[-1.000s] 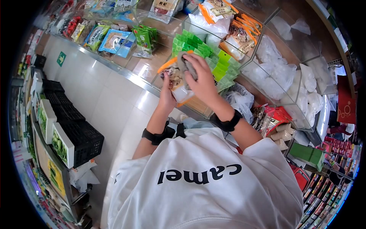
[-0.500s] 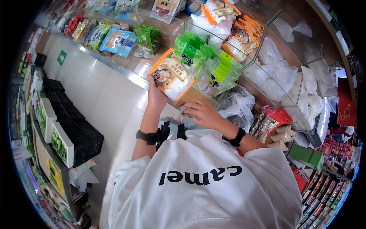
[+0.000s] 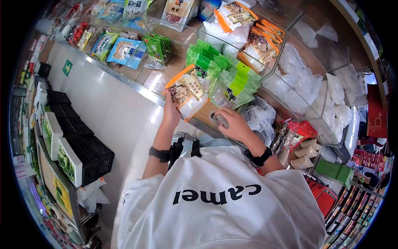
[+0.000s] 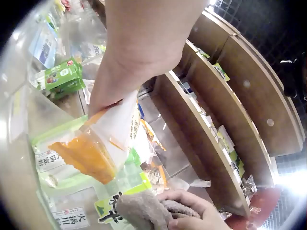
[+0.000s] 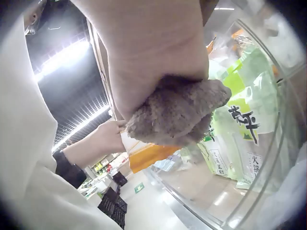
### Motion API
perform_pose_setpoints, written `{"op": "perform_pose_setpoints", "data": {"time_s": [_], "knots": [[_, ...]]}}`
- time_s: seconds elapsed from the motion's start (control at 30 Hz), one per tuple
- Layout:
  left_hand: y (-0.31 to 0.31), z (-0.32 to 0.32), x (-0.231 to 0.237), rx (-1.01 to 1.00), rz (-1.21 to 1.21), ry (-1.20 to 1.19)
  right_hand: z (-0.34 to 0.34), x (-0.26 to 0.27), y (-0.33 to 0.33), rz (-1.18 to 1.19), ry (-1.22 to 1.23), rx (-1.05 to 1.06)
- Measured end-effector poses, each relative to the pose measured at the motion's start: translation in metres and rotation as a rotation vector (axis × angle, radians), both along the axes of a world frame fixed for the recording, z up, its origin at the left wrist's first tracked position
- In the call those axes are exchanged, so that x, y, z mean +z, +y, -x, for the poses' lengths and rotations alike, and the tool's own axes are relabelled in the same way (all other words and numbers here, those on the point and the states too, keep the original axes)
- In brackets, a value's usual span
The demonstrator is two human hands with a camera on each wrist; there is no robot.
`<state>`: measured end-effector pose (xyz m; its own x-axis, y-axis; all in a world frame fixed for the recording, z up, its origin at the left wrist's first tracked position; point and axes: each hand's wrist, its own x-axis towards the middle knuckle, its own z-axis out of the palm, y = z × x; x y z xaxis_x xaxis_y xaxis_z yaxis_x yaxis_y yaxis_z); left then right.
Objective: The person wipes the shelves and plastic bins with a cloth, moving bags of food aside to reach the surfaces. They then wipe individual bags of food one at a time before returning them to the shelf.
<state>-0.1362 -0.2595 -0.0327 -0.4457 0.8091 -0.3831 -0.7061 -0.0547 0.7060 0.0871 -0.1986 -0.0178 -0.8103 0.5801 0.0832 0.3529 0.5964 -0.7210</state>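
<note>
Likely mid-wipe: your left hand pinches the orange-edged packet, your right hand grips the grey cloth (bunched); next calls for cloth against packet.

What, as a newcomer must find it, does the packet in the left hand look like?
On the glass-partitioned counter, find the green packets. Beside them, the left hand holds an orange-edged packet of dark and pale pieces. Similar packets lie farther back; only this is hand-held.
</note>
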Motion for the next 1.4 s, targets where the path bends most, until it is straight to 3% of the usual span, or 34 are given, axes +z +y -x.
{"op": "perform_pose_setpoints", "data": {"time_s": [0.17, 0.23, 0.53, 0.73, 0.8, 0.93, 1.0, 1.23, 1.4], "knots": [[0.000, 0.023, -0.007, 0.087, 0.035, -0.003, -0.017, -0.004, 0.006, 0.061, 0.029, -0.067], [-0.002, 0.039, -0.018, 0.216, 0.037, 0.009, -0.024, -0.007, 0.008, 0.068, 0.009, -0.118], [-0.011, 0.083, -0.063, 0.191, 0.204, 0.005, -0.031, -0.024, 0.010, 0.043, -0.067, -0.126], [-0.008, 0.101, -0.087, 0.192, 0.363, 0.275, -0.026, -0.025, 0.009, 0.053, -0.093, -0.105], [-0.010, 0.104, -0.091, 0.297, 0.523, 0.509, -0.026, -0.026, 0.007, 0.058, -0.101, -0.113], [-0.017, 0.102, -0.096, 0.379, 0.476, 0.474, -0.024, -0.026, 0.005, 0.057, -0.082, -0.129], [-0.021, 0.098, -0.093, 0.364, 0.412, 0.344, -0.024, -0.026, 0.005, 0.056, -0.084, -0.125], [-0.031, 0.095, -0.081, 0.290, 0.487, 0.357, -0.017, -0.027, 0.007, 0.042, -0.120, -0.075], [-0.036, 0.092, -0.089, 0.250, 0.407, 0.290, 0.031, -0.013, 0.009, -0.005, -0.029, -0.012]]}}
